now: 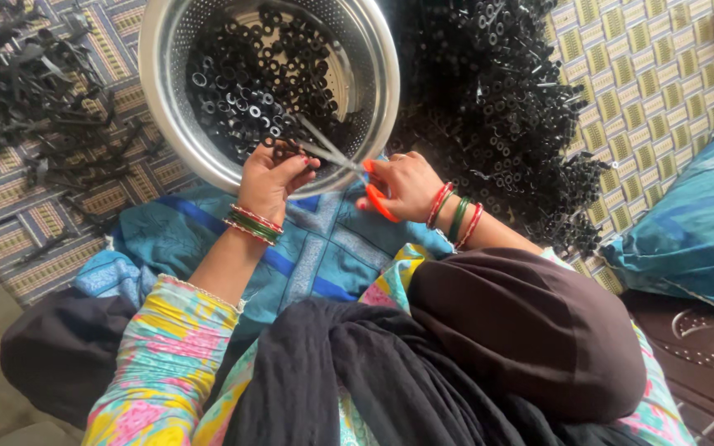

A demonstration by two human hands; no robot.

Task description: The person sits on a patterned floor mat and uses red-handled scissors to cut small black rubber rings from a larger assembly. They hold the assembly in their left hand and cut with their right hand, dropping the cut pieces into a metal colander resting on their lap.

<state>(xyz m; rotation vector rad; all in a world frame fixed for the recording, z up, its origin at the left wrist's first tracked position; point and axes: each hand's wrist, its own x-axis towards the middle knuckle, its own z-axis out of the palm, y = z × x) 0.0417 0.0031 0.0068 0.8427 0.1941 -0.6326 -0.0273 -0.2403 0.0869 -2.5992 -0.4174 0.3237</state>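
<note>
My right hand (402, 186) grips orange-handled scissors (349, 169), whose blades point up-left over the rim of a steel colander bowl (154, 91). My left hand (270, 177) pinches a small black plastic piece (287, 150) at the bowl's near edge, right by the blade tips. The bowl holds many small black rings (258, 74). Both wrists wear red and green bangles.
A big heap of black ringed plastic strips (497, 99) lies right of the bowl on a patterned mat (646, 74). Trimmed black stalks (35, 91) are scattered at the left. Blue cloth (324, 248) covers my lap, and a blue cushion (696, 223) sits at right.
</note>
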